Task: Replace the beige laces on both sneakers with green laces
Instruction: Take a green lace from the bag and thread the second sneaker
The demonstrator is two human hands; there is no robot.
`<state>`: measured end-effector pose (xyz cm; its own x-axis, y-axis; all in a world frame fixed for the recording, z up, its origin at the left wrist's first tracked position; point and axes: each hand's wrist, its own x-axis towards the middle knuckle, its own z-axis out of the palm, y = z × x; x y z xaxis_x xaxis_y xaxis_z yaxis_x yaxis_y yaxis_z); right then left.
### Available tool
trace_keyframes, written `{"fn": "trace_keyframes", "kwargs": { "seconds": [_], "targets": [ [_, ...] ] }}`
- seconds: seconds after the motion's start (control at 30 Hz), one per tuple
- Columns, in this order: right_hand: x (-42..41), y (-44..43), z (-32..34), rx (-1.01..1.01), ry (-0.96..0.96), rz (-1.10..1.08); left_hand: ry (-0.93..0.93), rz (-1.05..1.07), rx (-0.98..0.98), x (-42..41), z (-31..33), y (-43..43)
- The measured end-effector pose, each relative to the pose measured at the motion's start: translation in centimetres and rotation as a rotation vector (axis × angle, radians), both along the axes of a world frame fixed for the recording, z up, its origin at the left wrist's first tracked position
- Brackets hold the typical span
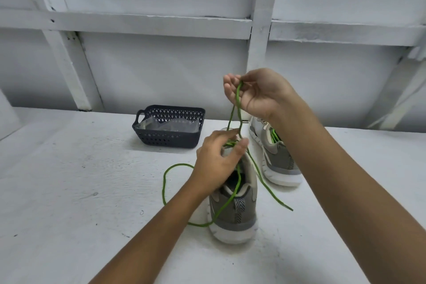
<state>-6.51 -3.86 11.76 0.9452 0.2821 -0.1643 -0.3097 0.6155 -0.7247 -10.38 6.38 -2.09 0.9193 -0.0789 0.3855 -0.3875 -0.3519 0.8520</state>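
Sitting back-left of the near sneaker (235, 214): dark basket (169, 136) with clear plastic inside. Left of the sneaker, loose green lace (163, 189) looping over the table (69, 180), trailing across the heel. Left hand (219, 163) curled over the sneaker's lacing, grasping it there. Above the sneaker, right hand (255, 92) pinching a raised doubled strand of lace. Right and further back, second sneaker (279, 159), green-laced.
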Motion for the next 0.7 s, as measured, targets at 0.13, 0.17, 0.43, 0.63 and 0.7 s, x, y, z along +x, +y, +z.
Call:
{"fn": "trace_keyframes", "kwargs": {
  "seconds": [0.13,0.17,0.43,0.63,0.7],
  "targets": [
    [1.0,0.9,-0.5,0.034,0.001,-0.028,0.044,-0.043,-0.050,0.7,2.0,-0.7],
    [1.2,0.8,-0.9,0.016,-0.006,-0.044,0.068,-0.058,-0.117,0.9,2.4,-0.4],
    [1.0,-1.4,-7.2,-0.413,-0.096,0.185,0.436,-0.146,-0.936,4.6,6.7,4.0],
    [0.2,-2.9,-8.7,-0.659,-0.317,0.218,0.383,0.017,-1.105,7.3,7.9,6.5],
    [0.2,-3.5,-8.9,-0.652,-0.301,0.181,0.371,0.061,-1.020,7.5,7.0,6.2]
  ]
}}
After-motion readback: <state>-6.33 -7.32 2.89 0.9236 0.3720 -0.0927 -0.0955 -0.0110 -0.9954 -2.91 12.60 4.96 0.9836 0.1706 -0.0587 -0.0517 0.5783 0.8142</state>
